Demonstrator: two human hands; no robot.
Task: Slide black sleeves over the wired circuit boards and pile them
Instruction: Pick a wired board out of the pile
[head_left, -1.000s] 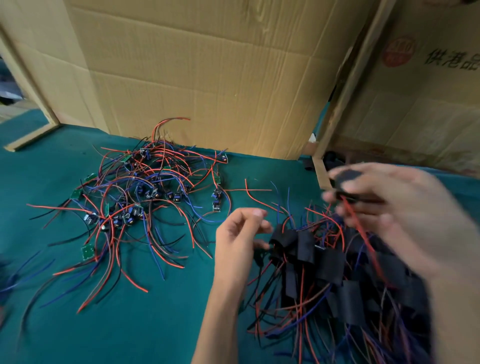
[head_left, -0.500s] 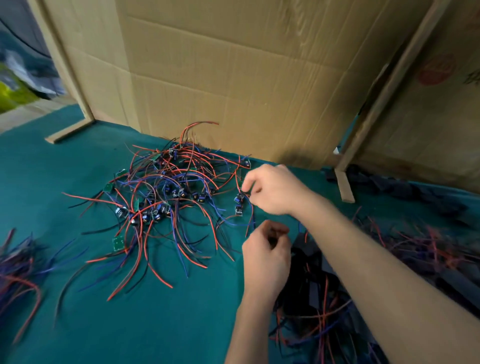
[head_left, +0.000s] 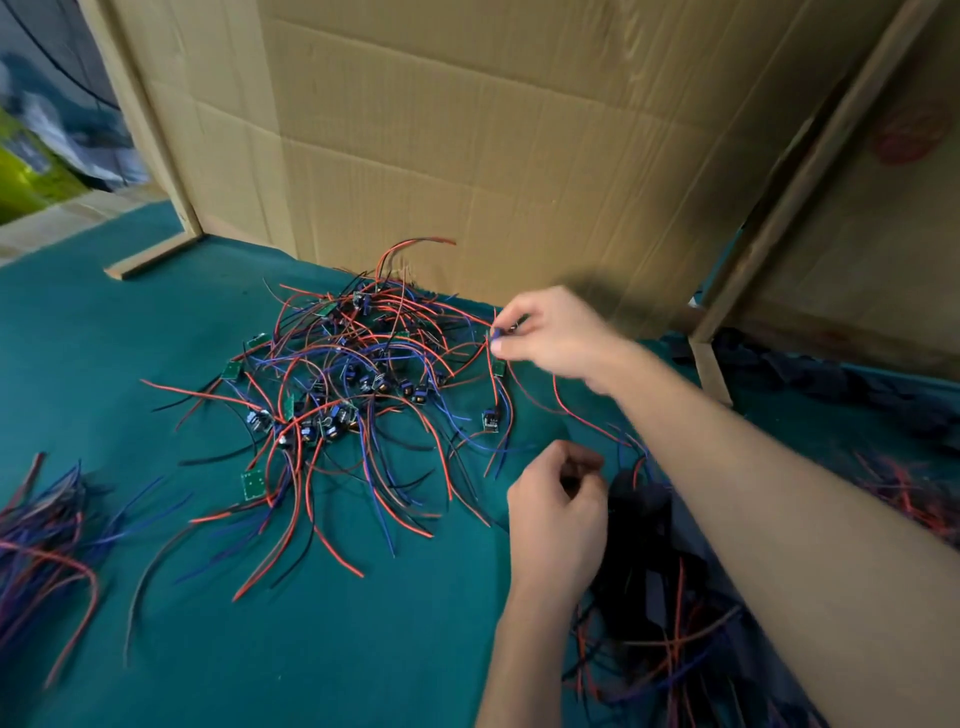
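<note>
Fingers of the right hand (head_left: 550, 332) pinch wires at three o'clock of the tangled red-and-blue wired board heap (head_left: 353, 384); lift one slowly, untangling. Left hand (head_left: 558, 525) is curled, contents unclear.

Red, blue, black wires (head_left: 358, 415); green boards (head_left: 253, 484); teal cloth (head_left: 311, 649); tan cardboard (head_left: 467, 130).
</note>
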